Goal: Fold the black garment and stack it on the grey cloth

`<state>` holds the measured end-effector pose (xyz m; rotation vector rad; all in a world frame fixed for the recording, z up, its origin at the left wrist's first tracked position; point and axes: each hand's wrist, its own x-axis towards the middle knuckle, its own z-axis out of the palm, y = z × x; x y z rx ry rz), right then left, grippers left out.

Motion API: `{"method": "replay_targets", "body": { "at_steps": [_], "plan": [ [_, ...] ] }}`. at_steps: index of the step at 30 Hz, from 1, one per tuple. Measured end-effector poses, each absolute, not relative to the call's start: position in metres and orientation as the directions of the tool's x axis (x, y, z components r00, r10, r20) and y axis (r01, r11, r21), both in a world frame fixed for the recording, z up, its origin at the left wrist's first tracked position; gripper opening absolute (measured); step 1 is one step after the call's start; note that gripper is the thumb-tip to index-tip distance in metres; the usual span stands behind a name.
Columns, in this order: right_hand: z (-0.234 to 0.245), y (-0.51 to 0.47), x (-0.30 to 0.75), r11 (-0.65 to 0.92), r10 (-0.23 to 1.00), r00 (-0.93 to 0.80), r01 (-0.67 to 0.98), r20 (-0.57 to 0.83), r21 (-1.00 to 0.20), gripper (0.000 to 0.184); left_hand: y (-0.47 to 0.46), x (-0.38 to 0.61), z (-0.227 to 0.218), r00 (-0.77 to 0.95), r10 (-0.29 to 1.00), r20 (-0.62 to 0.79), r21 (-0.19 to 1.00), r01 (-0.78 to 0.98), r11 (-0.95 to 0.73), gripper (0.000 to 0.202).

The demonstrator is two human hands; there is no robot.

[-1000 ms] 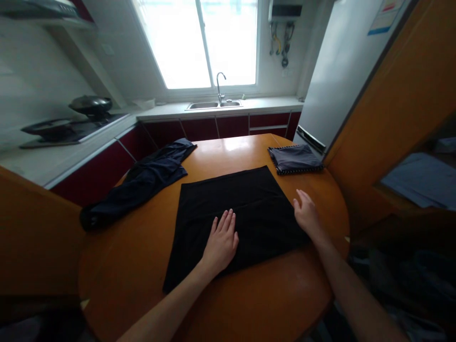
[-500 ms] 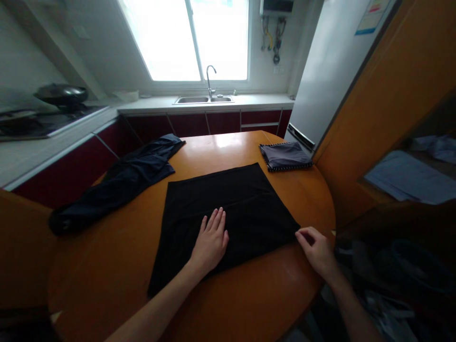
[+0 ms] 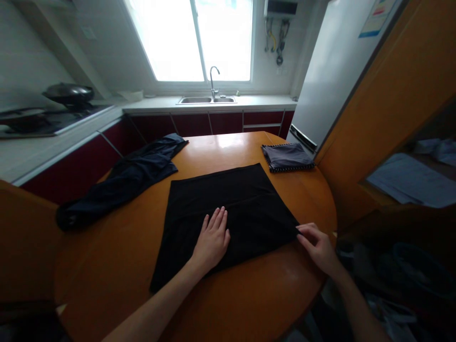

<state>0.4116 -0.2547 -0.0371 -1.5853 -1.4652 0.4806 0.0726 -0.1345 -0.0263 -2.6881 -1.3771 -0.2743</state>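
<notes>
A black piece of cloth (image 3: 245,190), perhaps a folded garment, lies spread flat on the wooden table; its exact kind cannot be told. My left hand (image 3: 213,239) rests palm down on its middle, fingers stretched out. At the cloth's near right corner, my right hand (image 3: 317,244) pinches the edge between thumb and fingers. My left forearm partly covers the cloth's near edge.
The rounded wooden table (image 3: 228,308) carries a crumpled dark blue garment (image 3: 131,173) on the left and a folded grey-and-black stack of cloth (image 3: 288,156) at the back right. A fridge (image 3: 327,71), sink (image 3: 195,100) and wok (image 3: 69,92) stand beyond.
The view has shifted slightly. My right hand's fingers have closed further over the cloth's corner, while my left hand stays flat in the same place on the cloth.
</notes>
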Motion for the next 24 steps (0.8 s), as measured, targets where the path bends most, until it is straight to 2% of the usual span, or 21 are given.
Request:
{"method": "replay_targets", "body": {
  "at_steps": [4, 10, 14, 16, 19, 21, 24],
  "plan": [
    [-0.042, -0.254, 0.418, -0.029, 0.932, 0.272, 0.714, 0.239, -0.699, 0.018, -0.135, 0.073, -0.025, 0.568, 0.795, 0.213, -0.002, 0.814, -0.581, 0.055],
    [-0.042, -0.252, 0.420, -0.109, 0.945, 0.282, 0.748, 0.164, -0.655, 0.021, -0.135, 0.073, -0.026, 0.564, 0.798, 0.213, 0.010, 0.815, -0.579, 0.056],
    [-0.043, -0.255, 0.426, -0.207, 0.913, 0.369, 0.784, 0.172, -0.586, 0.018, -0.135, 0.073, -0.025, 0.564, 0.801, 0.201, 0.005, 0.817, -0.576, 0.055],
    [-0.039, -0.255, 0.427, -0.241, 0.865, 0.447, 0.767, 0.227, -0.595, 0.018, -0.136, 0.073, -0.024, 0.561, 0.802, 0.203, 0.004, 0.819, -0.574, 0.056],
    [-0.023, -0.250, 0.416, -0.147, 0.792, 0.465, 0.775, 0.397, -0.615, 0.023, -0.136, 0.074, -0.023, 0.564, 0.798, 0.210, 0.003, 0.816, -0.578, 0.056],
    [-0.010, -0.241, 0.395, -0.032, 0.802, 0.376, 0.803, 0.465, -0.595, 0.030, -0.136, 0.074, -0.024, 0.569, 0.795, 0.209, -0.001, 0.813, -0.582, 0.056],
    [-0.002, -0.224, 0.353, 0.133, 0.908, 0.120, 0.826, 0.401, -0.547, 0.044, -0.135, 0.074, -0.025, 0.570, 0.794, 0.211, -0.006, 0.813, -0.582, 0.055]
  ]
}}
